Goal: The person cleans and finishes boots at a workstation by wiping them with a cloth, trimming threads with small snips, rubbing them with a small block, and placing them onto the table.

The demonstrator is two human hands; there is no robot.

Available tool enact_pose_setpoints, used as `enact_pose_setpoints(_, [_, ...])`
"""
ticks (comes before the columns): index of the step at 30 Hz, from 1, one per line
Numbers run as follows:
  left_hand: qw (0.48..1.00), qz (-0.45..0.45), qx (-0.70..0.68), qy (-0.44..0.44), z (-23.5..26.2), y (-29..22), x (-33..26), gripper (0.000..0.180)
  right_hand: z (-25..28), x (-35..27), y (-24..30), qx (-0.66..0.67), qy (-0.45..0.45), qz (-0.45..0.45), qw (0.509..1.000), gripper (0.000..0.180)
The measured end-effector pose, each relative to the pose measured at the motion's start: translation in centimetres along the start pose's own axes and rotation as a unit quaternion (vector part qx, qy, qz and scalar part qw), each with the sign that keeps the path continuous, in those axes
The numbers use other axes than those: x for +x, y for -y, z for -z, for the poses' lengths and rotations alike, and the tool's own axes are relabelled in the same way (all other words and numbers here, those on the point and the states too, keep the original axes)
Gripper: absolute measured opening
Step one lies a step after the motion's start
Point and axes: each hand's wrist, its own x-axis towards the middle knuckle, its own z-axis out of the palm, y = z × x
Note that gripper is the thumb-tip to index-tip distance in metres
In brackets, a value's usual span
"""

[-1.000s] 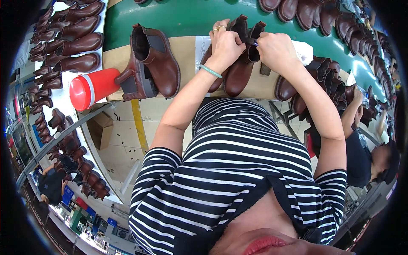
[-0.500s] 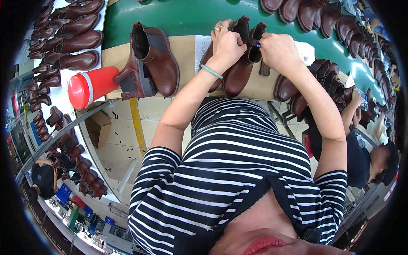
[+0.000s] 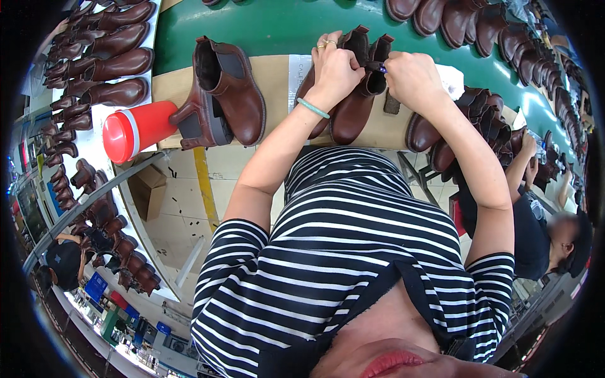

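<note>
A brown ankle boot (image 3: 353, 107) stands on a tan board (image 3: 277, 75) at the edge of the green belt. My left hand (image 3: 334, 69) grips its top collar from the left. My right hand (image 3: 409, 79) is closed on the right side of the collar, and something small and purple shows at its fingers. A second brown boot (image 3: 224, 94) with an elastic side panel stands on the board to the left, apart from both hands.
A red cup with a white band (image 3: 135, 129) lies on its side at the board's left end. Rows of brown boots (image 3: 101, 57) fill racks at left, and more boots (image 3: 479, 25) line the belt at top right. Another person (image 3: 554, 239) works at right.
Both hands have stayed on the boot's collar, with only small shifts of the fingers. The other boot and the cup have not moved.
</note>
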Motion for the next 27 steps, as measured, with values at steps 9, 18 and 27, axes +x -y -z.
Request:
enact_pose_setpoints(9, [1.0,-0.001,-0.01,-0.001,-0.1,0.3,0.1,0.013,-0.8,-0.7,-1.2,0.062,-0.076,-0.041,0.994,0.01])
enact_pose_setpoints(18, [0.976,0.048,-0.209,0.033,1.7,3.6,-0.1,0.014,-1.5,-6.4,-3.3,0.442,-0.178,-0.302,0.826,0.03])
enact_pose_setpoints(27, [0.982,0.014,-0.152,0.114,6.2,1.4,-2.3,0.019,-15.9,-11.9,0.9,0.491,-0.135,-0.435,0.742,0.035])
